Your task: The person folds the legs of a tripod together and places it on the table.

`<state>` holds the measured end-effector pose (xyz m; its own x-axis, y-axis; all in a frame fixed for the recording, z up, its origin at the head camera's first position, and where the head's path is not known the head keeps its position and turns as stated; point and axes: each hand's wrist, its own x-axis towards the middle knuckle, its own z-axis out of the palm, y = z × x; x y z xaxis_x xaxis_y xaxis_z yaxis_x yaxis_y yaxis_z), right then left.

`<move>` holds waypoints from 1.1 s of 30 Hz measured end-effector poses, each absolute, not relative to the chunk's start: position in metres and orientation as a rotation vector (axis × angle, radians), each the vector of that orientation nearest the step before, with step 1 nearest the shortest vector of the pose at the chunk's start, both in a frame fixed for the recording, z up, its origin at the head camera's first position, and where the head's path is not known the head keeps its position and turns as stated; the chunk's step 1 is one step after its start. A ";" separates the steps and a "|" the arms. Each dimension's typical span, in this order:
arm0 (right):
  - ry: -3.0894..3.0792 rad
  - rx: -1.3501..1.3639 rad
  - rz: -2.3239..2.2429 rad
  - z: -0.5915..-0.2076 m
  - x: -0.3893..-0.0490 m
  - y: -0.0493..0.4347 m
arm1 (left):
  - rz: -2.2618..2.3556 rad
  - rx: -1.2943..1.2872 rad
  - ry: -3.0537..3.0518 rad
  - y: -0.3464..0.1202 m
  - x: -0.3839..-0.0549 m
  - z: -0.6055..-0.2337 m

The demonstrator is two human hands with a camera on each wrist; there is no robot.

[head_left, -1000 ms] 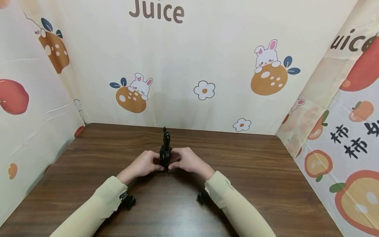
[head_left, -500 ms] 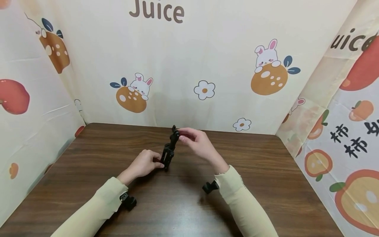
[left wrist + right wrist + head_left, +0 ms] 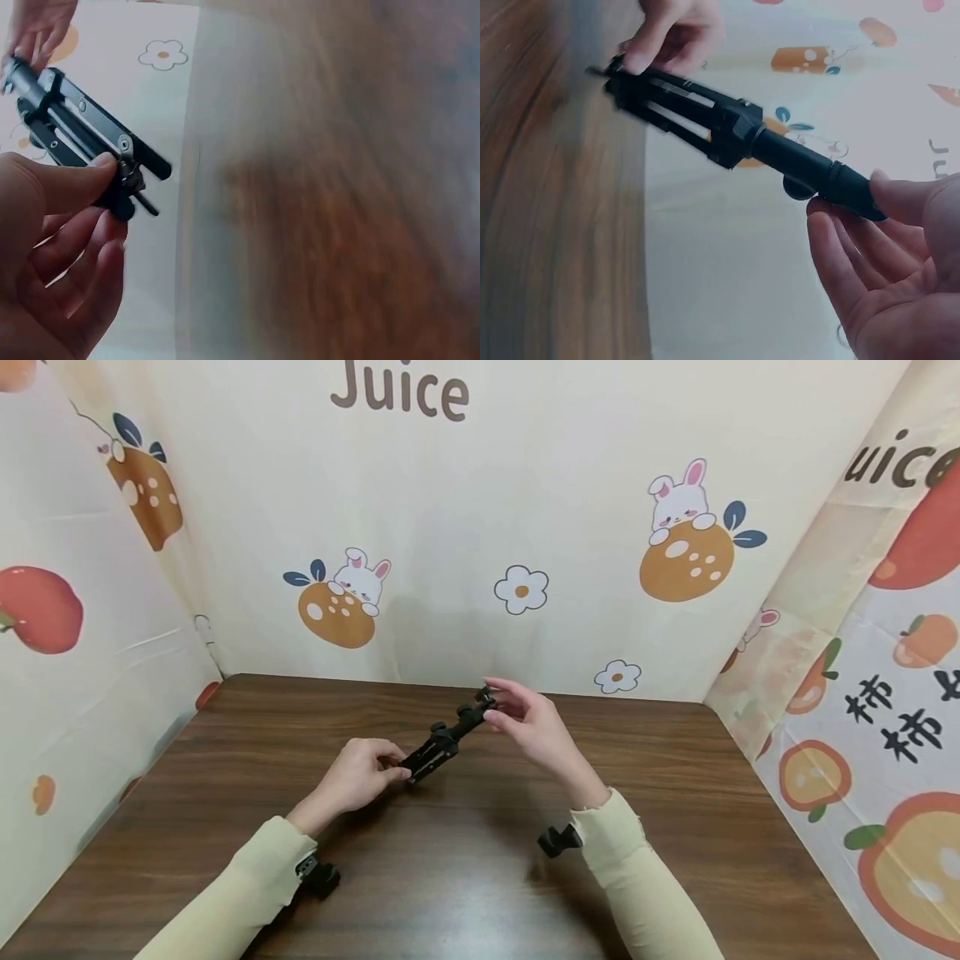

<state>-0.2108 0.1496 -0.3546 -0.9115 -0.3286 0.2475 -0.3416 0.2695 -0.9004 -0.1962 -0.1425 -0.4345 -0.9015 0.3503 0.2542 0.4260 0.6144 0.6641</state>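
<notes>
A small black folded tripod (image 3: 444,740) is held slanted between my two hands, its upper end toward the right. My left hand (image 3: 358,779) pinches the leg end between thumb and fingers. At the other end, the thumb and fingers of my right hand (image 3: 538,732) grip the head. In the left wrist view the tripod legs (image 3: 105,124) lie side by side, with the thumb across their end. The right wrist view shows the centre column (image 3: 791,154) with a round knob (image 3: 799,187) below it.
A brown wood-grain table (image 3: 465,877) lies beneath both hands. Behind it hangs a pale printed curtain (image 3: 450,510), with more printed cloth at both sides. A black wrist camera (image 3: 321,877) sits on the left wrist, another black camera (image 3: 558,841) on the right.
The tripod has tipped from upright to a rightward slant. My right hand has moved from its lower part up and right to its head; my left hand has stayed at the leg end.
</notes>
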 end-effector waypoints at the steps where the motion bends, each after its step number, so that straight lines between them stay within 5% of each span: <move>1: -2.497 0.646 1.775 -0.357 -0.211 0.152 | -1.189 -0.656 -2.704 -0.144 -0.196 -0.434; 21: -2.335 0.369 2.230 -0.413 -0.210 0.205 | -1.991 -0.512 -2.580 -0.147 -0.211 -0.429; 33: -2.692 0.319 1.836 -0.439 -0.212 0.233 | -1.733 -0.563 -2.717 -0.128 -0.224 -0.430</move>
